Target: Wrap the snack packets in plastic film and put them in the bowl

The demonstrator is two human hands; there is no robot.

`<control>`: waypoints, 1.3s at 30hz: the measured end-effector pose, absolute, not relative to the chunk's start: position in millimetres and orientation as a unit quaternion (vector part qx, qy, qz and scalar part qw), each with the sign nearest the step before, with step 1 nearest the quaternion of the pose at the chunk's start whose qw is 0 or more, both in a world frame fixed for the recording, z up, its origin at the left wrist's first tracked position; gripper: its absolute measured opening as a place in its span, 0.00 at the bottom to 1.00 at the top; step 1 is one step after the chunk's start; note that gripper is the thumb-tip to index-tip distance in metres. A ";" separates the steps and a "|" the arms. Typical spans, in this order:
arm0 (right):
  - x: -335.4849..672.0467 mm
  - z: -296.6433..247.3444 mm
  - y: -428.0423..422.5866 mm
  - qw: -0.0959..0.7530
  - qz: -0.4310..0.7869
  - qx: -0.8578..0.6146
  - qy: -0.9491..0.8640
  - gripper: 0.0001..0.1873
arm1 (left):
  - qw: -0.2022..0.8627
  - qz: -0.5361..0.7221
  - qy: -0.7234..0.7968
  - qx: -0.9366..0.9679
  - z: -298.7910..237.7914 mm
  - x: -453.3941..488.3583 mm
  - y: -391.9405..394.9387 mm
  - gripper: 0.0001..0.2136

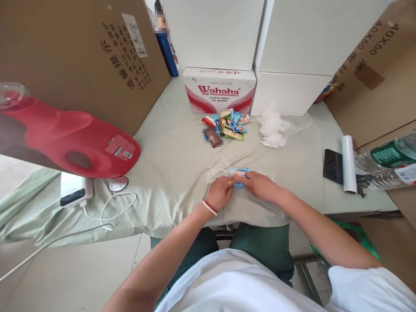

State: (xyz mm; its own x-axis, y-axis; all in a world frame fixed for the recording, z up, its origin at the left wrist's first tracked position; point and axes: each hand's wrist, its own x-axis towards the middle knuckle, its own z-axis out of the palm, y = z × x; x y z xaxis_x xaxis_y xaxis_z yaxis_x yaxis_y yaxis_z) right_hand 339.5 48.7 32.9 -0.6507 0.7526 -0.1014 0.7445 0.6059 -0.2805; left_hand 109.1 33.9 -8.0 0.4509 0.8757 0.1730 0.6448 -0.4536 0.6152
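Red jug (78, 138): far left on the tabletop (172, 156), well apart from the hands, presumably leaving room for the arms.
Left hand (221, 190): fingers narrow, closed on the left end of the blue packet (241, 172); underside of grip hidden from where I stand.
Snack pile (231, 122): beyond the hands, before the Wahaha box (221, 93); likely kept within reach.
Packet position: between both sets of fingers, partly covered by them; crinkled film (216, 168) beside it.
Right hand (261, 186): fingers narrow on the right end, seemingly steadying it against the left.
Phone (333, 165): far right, beside a white roll (349, 164).
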 end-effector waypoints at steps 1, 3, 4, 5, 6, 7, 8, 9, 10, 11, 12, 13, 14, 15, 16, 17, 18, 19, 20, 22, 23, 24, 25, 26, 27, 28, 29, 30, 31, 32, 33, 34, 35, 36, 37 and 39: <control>338.7 27.2 44.2 0.021 0.139 -0.420 -0.897 0.29 | 0.258 0.287 0.487 0.783 -10.7 98.7 36.3 0.18; 335.7 19.8 39.0 0.031 0.120 -0.425 -0.897 0.30 | 0.253 0.356 0.593 0.677 -14.2 77.2 44.0 0.18; 333.8 18.0 37.5 0.033 0.114 -0.430 -0.895 0.31 | 0.234 0.369 0.651 0.620 -14.7 67.9 49.3 0.18; 331.7 17.3 36.5 0.033 0.111 -0.436 -0.893 0.31 | 0.212 0.369 0.698 0.576 -14.2 60.6 55.4 0.19; 329.7 17.5 35.6 0.031 0.110 -0.441 -0.890 0.32 | 0.194 0.364 0.727 0.548 -12.8 56.0 61.9 0.20; 328.0 18.4 34.9 0.029 0.112 -0.447 -0.887 0.32 | 0.184 0.351 0.744 0.538 -10.8 54.4 68.1 0.21; 326.6 19.7 34.4 0.028 0.116 -0.451 -0.884 0.32 | 0.185 0.328 0.752 0.542 -8.3 55.5 73.3 0.22; 325.5 21.1 34.1 0.027 0.120 -0.456 -0.882 0.32 | 0.190 0.297 0.755 0.553 -5.6 59.1 77.2 0.23; 324.7 22.6 34.0 0.027 0.124 -0.460 -0.879 0.32 | 0.194 0.261 0.756 0.568 -2.7 64.5 79.4 0.24; 324.1 24.0 34.2 0.025 0.127 -0.464 -0.876 0.32 | 0.195 0.226 0.755 0.584 0.4 71.2 80.0 0.25; 323.6 25.2 34.6 0.023 0.131 -0.468 -0.874 0.32 | 0.191 0.203 0.751 0.599 3.5 78.6 79.1 0.24; 322.9 26.0 35.1 0.021 0.135 -0.471 -0.871 0.32 | 0.184 0.201 0.743 0.611 6.7 86.3 77.1 0.21; 322.0 26.5 35.6 0.020 0.139 -0.473 -0.870 0.30 | 0.179 0.219 0.731 0.622 10.1 94.4 74.4 0.17; 320.9 26.5 35.9 0.021 0.143 -0.473 -0.869 0.29 | 0.182 0.246 0.714 0.630 13.4 102.8 71.2 0.12; 319.7 26.1 35.8 0.026 0.147 -0.472 -0.869 0.27 | 0.195 0.273 0.693 0.639 16.6 111.6 67.9 0.08; 318.6 25.2 35.0 0.034 0.149 -0.470 -0.870 0.26 | 0.216 0.293 0.668 0.649 19.6 120.8 64.4 0.05; 318.0 24.0 33.3 0.045 0.149 -0.468 -0.870 0.25 | 0.241 0.305 0.641 0.662 22.2 130.1 60.9 0.04; 318.4 22.6 30.6 0.059 0.148 -0.468 -0.870 0.24 | 0.266 0.308 0.614 0.677 24.2 139.2 57.2 0.05; 320.0 21.2 26.9 0.075 0.148 -0.466 -0.869 0.23 | 0.282 0.304 0.591 0.692 25.4 147.4 53.3 0.06; 328.3 19.2 17.4 0.115 0.164 -0.450 -0.870 0.20 | 0.280 0.285 0.553 0.731 25.1 159.3 44.7 0.10; 334.7 18.7 12.4 0.137 0.185 -0.432 -0.872 0.19 | 0.264 0.271 0.537 0.754 23.5 162.4 39.8 0.12; 342.1 18.5 7.7 0.163 0.211 -0.416 -0.869 0.17 | 0.241 0.253 0.522 0.778 21.1 163.8 34.7 0.15; 350.0 18.4 3.7 0.196 0.232 -0.417 -0.857 0.16 | 0.215 0.235 0.510 0.799 18.2 163.7 29.4 0.17; 357.6 18.1 0.6 0.234 0.237 -0.444 -0.832 0.16 | 0.190 0.218 0.499 0.817 14.8 162.6 24.3 0.19; 364.4 17.4 -1.7 0.269 0.219 -0.495 -0.797 0.15 | 0.168 0.203 0.490 0.831 11.5 161.2 19.7 0.22; 370.1 16.3 -3.3 0.296 0.181 -0.560 -0.752 0.16 | 0.150 0.192 0.485 0.840 8.3 159.8 15.8 0.24; 374.6 15.0 -4.2 0.307 0.132 -0.624 -0.706 0.17 | 0.135 0.184 0.481 0.846 5.5 158.6 12.8 0.26; 377.9 13.6 -4.7 0.300 0.090 -0.671 -0.672 0.20 | 0.124 0.178 0.479 0.850 3.3 158.0 10.8 0.27; 380.4 12.8 -4.8 0.280 0.066 -0.697 -0.657 0.22 | 0.115 0.173 0.479 0.853 1.7 157.7 9.6 0.28; 382.4 13.0 -4.3 0.257 0.064 -0.704 -0.659 0.20 | 0.108 0.169 0.478 0.855 0.6 157.7 9.2 0.29; 384.0 14.7 -3.0 0.239 0.080 -0.701 -0.668 0.16 | 0.103 0.166 0.478 0.856 0.0 157.8 9.2 0.29; 385.3 18.3 -0.5 0.230 0.109 -0.693 -0.674 0.12 | 0.100 0.163 0.477 0.858 -0.4 158.0 9.5 0.29; 385.8 23.8 3.4 0.229 0.145 -0.687 -0.675 0.10 | 0.097 0.160 0.476 0.859 -0.5 158.3 9.9 0.29; 385.0 30.9 9.1 0.235 0.183 -0.682 -0.668 0.09 | 0.095 0.157 0.475 0.861 -0.7 158.7 10.3 0.29; 382.1 39.0 16.6 0.242 0.217 -0.680 -0.657 0.10 | 0.092 0.153 0.475 0.862 -1.0 159.3 10.7 0.28; 368.1 55.0 36.0 0.247 0.256 -0.676 -0.645 0.10 | 0.084 0.147 0.475 0.864 -1.8 161.5 11.6 0.28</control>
